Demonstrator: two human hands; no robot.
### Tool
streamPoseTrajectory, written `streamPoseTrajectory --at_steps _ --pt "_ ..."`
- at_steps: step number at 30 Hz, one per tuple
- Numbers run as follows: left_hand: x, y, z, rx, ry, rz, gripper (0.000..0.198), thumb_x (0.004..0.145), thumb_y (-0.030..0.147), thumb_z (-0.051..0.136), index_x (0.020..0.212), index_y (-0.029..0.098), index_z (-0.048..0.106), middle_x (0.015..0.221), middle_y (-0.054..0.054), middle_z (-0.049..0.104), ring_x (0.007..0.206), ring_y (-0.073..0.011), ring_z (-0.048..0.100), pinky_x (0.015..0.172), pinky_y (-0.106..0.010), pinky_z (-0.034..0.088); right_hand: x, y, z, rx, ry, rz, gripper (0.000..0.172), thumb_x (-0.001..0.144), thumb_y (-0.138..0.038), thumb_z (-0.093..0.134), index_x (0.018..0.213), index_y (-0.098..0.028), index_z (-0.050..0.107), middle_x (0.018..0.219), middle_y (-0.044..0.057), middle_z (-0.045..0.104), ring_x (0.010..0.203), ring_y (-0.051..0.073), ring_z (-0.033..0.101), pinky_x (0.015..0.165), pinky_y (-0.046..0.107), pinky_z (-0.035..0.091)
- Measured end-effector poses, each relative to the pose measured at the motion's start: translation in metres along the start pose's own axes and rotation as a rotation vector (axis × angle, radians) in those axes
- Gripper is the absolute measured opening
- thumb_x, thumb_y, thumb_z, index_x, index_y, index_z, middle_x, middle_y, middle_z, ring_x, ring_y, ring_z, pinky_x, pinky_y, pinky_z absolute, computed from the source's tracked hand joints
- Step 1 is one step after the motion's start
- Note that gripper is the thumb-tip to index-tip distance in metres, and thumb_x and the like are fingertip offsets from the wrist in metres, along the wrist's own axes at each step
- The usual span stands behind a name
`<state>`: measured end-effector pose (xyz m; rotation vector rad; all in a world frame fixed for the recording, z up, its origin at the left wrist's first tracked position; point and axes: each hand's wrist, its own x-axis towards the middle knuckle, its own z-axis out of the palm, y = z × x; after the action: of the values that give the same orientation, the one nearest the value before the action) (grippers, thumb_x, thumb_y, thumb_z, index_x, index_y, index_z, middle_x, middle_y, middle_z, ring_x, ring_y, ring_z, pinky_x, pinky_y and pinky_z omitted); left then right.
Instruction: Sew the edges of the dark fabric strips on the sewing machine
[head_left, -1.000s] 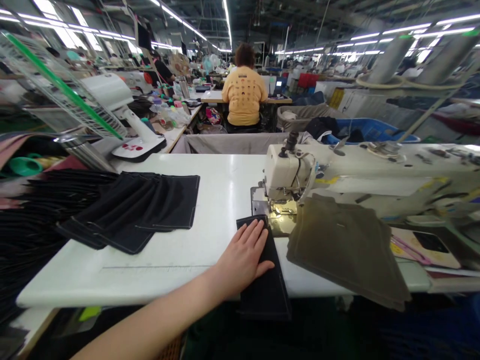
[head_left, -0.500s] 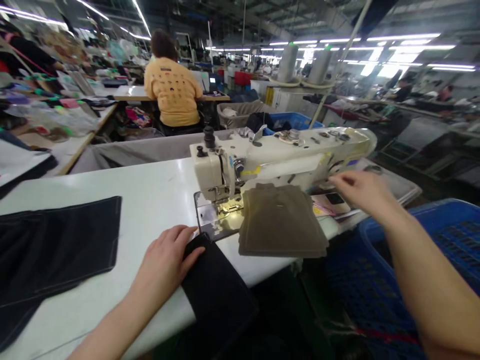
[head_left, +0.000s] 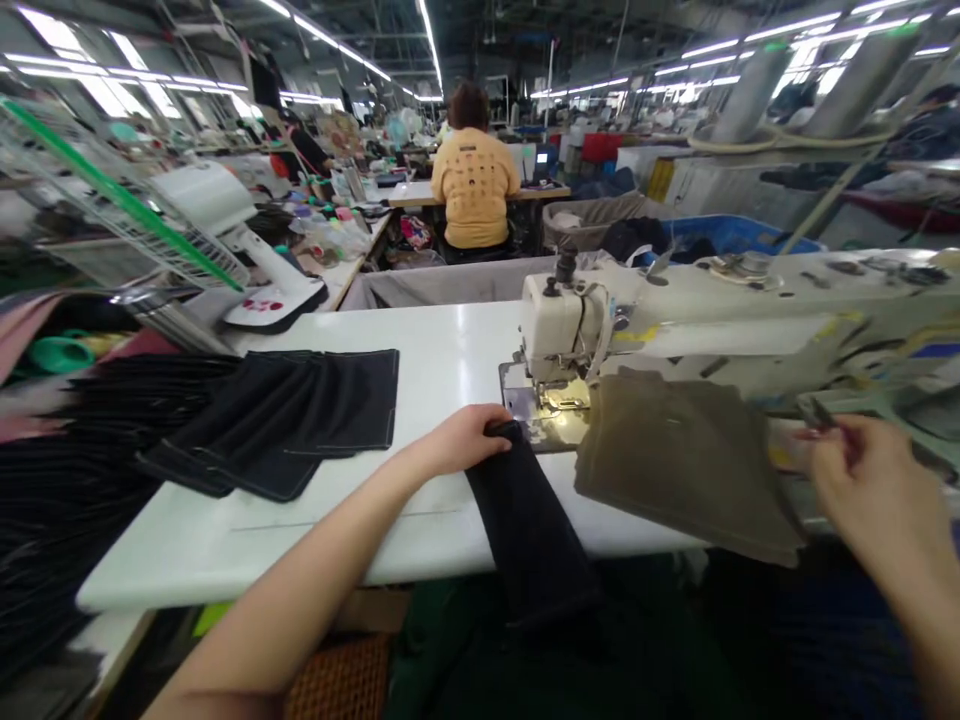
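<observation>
My left hand (head_left: 480, 440) is closed on the top end of a black fabric piece (head_left: 529, 530), which hangs over the table's front edge. That end lies just left of the needle plate of the white sewing machine (head_left: 566, 325). Off to the right, my right hand (head_left: 874, 480) is raised and closed on a small metal tool that looks like thread snips (head_left: 816, 412); its blur hides the details. Between my hands, a stack of olive-brown fabric pieces (head_left: 679, 455) rests against the machine bed, its front corner past the table edge.
Black stitched panels (head_left: 322, 420) lie on the white table (head_left: 442, 340) at left, beside a thick pile of black pieces (head_left: 97, 450). A white fan-like device (head_left: 262, 270) stands at the back left. Beyond the table sits a person in a yellow shirt (head_left: 476, 185). A blue bin (head_left: 739, 238) is behind the machine.
The view has swung left, so the table and machine appear further right. My right hand now has the snips, where its fingers were pinched near the machine's right end before. My left hand keeps the black fabric.
</observation>
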<state>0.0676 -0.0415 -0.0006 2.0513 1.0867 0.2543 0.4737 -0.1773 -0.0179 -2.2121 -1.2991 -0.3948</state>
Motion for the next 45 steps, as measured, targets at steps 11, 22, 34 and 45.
streamPoseTrajectory --at_steps 11,22,34,45 --pt "-0.001 -0.010 -0.012 -0.289 -0.161 -0.017 0.023 0.075 0.035 0.063 0.087 0.016 0.067 0.082 0.000 0.067 0.076 -0.0169 0.058 0.073 -0.029 0.045 -0.076 -0.170 0.035 0.365 -0.298 -0.656 0.033 0.102 -0.032 0.044 0.126 -0.020 0.063 0.103 0.010 0.067 0.096 0.025 0.064 0.081 0.038 0.053" --pt "-0.004 -0.017 -0.008 -0.299 -0.129 -0.020 0.023 0.076 0.039 0.063 0.078 0.016 0.062 0.075 0.001 0.059 0.071 -0.0150 0.052 0.066 -0.027 0.041 -0.077 -0.203 0.049 0.261 -0.284 -0.785 0.026 0.099 -0.022 0.051 0.120 -0.016 0.064 0.102 0.010 0.070 0.091 0.023 0.065 0.073 0.033 0.050" --pt "-0.005 -0.018 -0.006 -0.466 -0.162 0.009 0.024 0.082 0.039 0.065 0.091 0.016 0.067 0.087 -0.001 0.066 0.079 -0.0164 0.056 0.076 -0.029 0.045 -0.076 -0.197 0.053 0.583 -0.211 -0.610 0.028 0.098 -0.028 0.053 0.122 -0.021 0.066 0.105 0.009 0.071 0.098 0.025 0.067 0.085 0.039 0.054" --pt "-0.007 -0.020 -0.005 -0.639 -0.178 0.029 0.021 0.081 0.035 0.070 0.091 0.017 0.070 0.092 0.000 0.069 0.086 -0.0162 0.059 0.085 -0.029 0.044 -0.072 -0.202 0.059 0.592 -0.225 -0.684 0.028 0.098 -0.027 0.055 0.121 -0.018 0.066 0.105 0.010 0.071 0.098 0.026 0.066 0.088 0.043 0.053"
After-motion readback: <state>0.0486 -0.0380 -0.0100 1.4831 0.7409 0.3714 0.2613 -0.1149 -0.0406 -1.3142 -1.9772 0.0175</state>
